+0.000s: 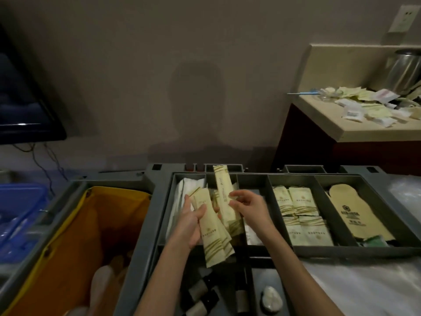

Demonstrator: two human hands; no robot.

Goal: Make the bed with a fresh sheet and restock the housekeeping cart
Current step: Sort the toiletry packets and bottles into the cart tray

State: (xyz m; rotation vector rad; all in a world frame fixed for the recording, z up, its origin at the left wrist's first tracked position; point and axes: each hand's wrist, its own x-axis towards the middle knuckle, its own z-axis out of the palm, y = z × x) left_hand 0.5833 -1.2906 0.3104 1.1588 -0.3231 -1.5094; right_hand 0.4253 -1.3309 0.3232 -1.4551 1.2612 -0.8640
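Dim room, warm brownish cast lying over whole view. Light coming from behind person, throwing soft head-and-shoulders shadow onto wall ahead. Pale packets in cart tray catching most light. Faint glare showing on metal kettle at tabletop far right corner, thin highlight streaking along dark screen. Wide-angle bending cart edges and wall socket near corners. Lower left going soft, noisy, smeared; fine print unreadable.
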